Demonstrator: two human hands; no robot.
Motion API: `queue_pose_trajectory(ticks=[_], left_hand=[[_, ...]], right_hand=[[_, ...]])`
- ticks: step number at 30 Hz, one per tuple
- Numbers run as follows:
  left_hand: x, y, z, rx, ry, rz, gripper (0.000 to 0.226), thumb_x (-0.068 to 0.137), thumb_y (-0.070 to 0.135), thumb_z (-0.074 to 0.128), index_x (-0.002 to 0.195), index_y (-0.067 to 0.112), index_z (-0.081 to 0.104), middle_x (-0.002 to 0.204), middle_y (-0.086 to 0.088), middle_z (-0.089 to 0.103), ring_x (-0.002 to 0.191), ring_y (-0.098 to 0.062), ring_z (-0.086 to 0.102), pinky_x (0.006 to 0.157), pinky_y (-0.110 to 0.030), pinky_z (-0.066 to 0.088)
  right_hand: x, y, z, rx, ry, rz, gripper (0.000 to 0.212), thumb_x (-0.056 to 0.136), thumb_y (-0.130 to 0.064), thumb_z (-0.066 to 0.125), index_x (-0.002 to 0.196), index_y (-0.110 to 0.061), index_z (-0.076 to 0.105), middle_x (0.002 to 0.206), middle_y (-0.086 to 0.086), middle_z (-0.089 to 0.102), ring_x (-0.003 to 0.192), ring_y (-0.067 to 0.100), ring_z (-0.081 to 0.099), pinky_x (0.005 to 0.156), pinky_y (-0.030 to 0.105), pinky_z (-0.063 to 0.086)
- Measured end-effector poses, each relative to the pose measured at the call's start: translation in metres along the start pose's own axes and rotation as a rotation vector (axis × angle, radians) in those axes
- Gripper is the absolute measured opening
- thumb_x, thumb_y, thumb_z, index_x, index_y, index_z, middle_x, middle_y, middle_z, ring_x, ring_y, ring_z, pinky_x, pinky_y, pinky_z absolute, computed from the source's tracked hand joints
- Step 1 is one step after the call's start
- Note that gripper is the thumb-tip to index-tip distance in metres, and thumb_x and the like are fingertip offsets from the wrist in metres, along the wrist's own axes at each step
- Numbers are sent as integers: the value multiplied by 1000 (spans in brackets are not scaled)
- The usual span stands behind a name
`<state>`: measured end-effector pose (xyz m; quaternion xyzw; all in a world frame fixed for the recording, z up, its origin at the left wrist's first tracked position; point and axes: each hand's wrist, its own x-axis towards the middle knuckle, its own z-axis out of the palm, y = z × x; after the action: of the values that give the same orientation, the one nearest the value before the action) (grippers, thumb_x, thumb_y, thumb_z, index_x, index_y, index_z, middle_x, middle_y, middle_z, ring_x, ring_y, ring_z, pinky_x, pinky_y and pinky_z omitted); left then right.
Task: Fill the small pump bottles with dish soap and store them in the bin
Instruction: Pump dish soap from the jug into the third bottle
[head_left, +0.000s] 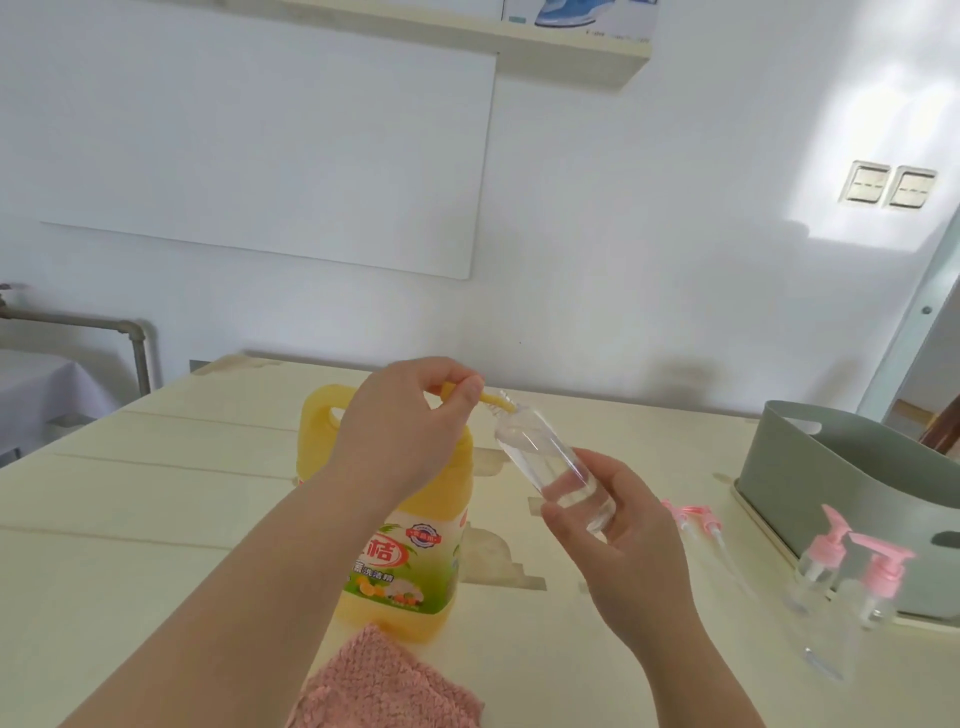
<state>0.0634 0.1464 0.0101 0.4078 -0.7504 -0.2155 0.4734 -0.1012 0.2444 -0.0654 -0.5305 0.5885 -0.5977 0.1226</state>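
Observation:
My right hand (618, 525) grips the base of a clear, uncapped small bottle (545, 460), tilted with its mouth up and to the left. My left hand (410, 415) pinches a small yellow funnel (496, 401) whose tip sits at the bottle's mouth. Behind my left forearm stands the big yellow dish soap jug (405, 566) with a green and orange label. Two clear pump bottles with pink pumps (878, 582) stand at the right, in front of the grey-green bin (831, 467). Two loose pink pump heads (693, 519) lie on the table near my right hand.
A pink cloth (384, 686) lies at the table's near edge in front of the jug. The pale wooden table (156, 519) has notched cut-outs near its middle. A grey pipe (135, 343) runs along the wall at the left.

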Motion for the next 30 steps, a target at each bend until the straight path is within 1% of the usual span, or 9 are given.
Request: queue_pose_trajectory(ticks=[3, 5, 7, 11, 17, 22, 25, 28, 30], left_hand=[[8, 5, -3, 28, -21, 14, 27, 93, 36, 48, 77, 24, 66, 68, 11, 62, 61, -8, 53, 57, -23, 39], [16, 7, -2, 135, -107, 41, 31, 94, 28, 40, 76, 14, 62, 62, 4, 57, 58, -17, 49, 53, -27, 37], [24, 8, 2, 240, -231, 41, 33, 94, 23, 31, 83, 12, 60, 71, 4, 58, 66, -17, 51, 57, -29, 38], [33, 2, 8, 361, -344, 22, 36, 96, 23, 23, 95, 17, 58, 91, 1, 62, 89, -23, 57, 81, -38, 46], [34, -6, 16, 644, -354, 140, 35, 99, 15, 21, 112, 18, 53, 106, -1, 61, 96, -26, 56, 86, -40, 47], [32, -6, 16, 713, -350, 168, 34, 99, 13, 21, 115, 19, 51, 103, 0, 61, 94, -26, 56, 86, -37, 45], [30, -2, 8, 623, -412, 92, 38, 100, 24, 17, 111, 21, 54, 96, 2, 60, 93, -24, 54, 82, -33, 42], [34, 7, -3, 305, -520, -30, 39, 101, 36, 21, 103, 23, 57, 95, 7, 61, 89, -16, 55, 75, -29, 43], [38, 11, -8, 148, -505, -45, 37, 100, 41, 26, 95, 24, 59, 93, 5, 64, 82, -10, 56, 66, -25, 41]], right_hand=[[2, -4, 3, -111, 0, -30, 42, 74, -17, 77, 98, -40, 52, 95, -19, 64, 88, 5, 60, 69, 14, 44], [2, -5, 8, -139, -18, -59, 44, 75, -10, 74, 95, -38, 45, 95, -21, 63, 85, 7, 59, 68, 19, 42], [2, -4, 14, -146, -32, -74, 47, 77, -7, 71, 95, -39, 42, 94, -21, 65, 83, 9, 60, 68, 24, 41], [4, 2, 21, -156, -5, -58, 52, 77, -8, 71, 97, -45, 42, 96, -21, 65, 85, 9, 60, 73, 30, 46], [7, 14, 22, -170, 12, -34, 54, 76, -9, 71, 98, -48, 42, 94, -9, 67, 92, 19, 61, 78, 38, 50], [9, 8, 17, -191, -2, -35, 53, 78, -6, 70, 94, -48, 43, 94, -7, 63, 71, 10, 59, 61, 15, 44], [8, 1, 14, -214, -8, -35, 47, 78, -9, 71, 96, -43, 45, 94, -8, 61, 66, 10, 58, 60, 13, 42], [6, -5, 12, -197, 4, -35, 45, 78, -10, 72, 98, -41, 46, 95, -8, 63, 70, 8, 59, 62, 18, 47], [4, -10, 13, -180, 19, -39, 46, 78, -12, 73, 99, -42, 46, 95, -9, 63, 73, 7, 60, 64, 20, 49]])
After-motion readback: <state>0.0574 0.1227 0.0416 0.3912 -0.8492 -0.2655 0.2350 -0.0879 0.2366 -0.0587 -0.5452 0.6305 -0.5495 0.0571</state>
